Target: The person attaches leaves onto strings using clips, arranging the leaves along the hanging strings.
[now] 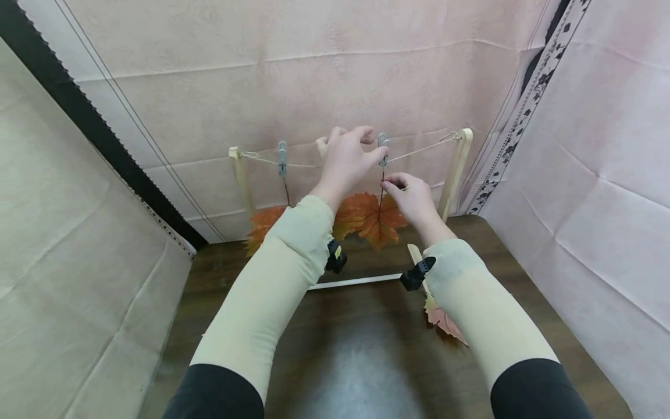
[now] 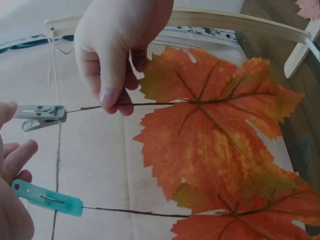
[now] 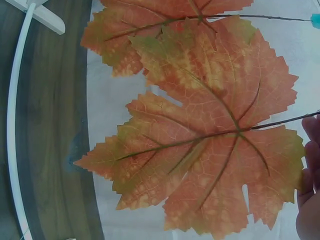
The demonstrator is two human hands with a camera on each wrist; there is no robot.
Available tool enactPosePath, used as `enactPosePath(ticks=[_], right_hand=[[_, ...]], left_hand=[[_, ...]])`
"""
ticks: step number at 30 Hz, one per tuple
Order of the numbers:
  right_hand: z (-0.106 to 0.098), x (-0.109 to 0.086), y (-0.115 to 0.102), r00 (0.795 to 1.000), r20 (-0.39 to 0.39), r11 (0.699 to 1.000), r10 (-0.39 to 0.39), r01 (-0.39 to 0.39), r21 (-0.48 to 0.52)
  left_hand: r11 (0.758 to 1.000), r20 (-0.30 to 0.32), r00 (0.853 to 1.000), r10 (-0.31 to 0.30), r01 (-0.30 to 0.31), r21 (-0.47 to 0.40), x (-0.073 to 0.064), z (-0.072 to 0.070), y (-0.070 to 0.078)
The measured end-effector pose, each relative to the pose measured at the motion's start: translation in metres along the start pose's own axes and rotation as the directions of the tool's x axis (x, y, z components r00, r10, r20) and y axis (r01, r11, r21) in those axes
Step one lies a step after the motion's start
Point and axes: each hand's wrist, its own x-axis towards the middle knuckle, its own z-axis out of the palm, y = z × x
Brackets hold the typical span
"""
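Note:
My right hand (image 1: 413, 201) pinches the dark stem of an orange artificial maple leaf (image 1: 381, 221) between thumb and fingertips. That stem's top end is at a grey clothespin (image 2: 42, 114), which sits on a cord (image 1: 421, 152). My left hand (image 1: 348, 160) is beside this clothespin, a digit tip right at its end and the other fingers apart from it. To the left, a teal clothespin (image 2: 47, 198) on the same cord holds a second orange leaf (image 1: 264, 224) by its stem. The two leaves overlap in the left wrist view.
Pale wooden posts (image 1: 454, 174) carry the cord at both ends. A white rod (image 1: 356, 281) runs low across the dark wooden table (image 1: 345, 349). A pinkish leaf (image 1: 445, 323) lies near my right forearm. Pale cloth (image 1: 335, 99) hangs behind and at both sides.

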Motion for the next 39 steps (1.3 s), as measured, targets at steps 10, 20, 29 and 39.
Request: enactPosePath(ticks=[10,20,29,39], right_hand=[[-0.014,-0.009,0.009,0.999,-0.039,1.000,-0.001,0.001,0.001],[-0.021,-0.022,0.021,0.997,-0.081,0.999,0.007,-0.010,-0.033],[-0.015,-0.032,0.033,0.989,-0.139,0.998,0.055,-0.055,0.006],[-0.002,-0.038,0.049,0.973,-0.217,0.997,0.074,-0.071,0.021]], left_hand=[[0.998,-0.028,0.999,0.025,-0.027,-0.065,-0.008,-0.017,-0.002],[0.987,-0.043,0.996,0.083,-0.088,-0.134,-0.021,-0.026,-0.003],[0.958,-0.072,0.989,0.130,-0.144,-0.247,-0.032,-0.032,-0.008],[0.851,-0.128,0.982,0.139,-0.184,-0.491,-0.045,-0.041,-0.020]])
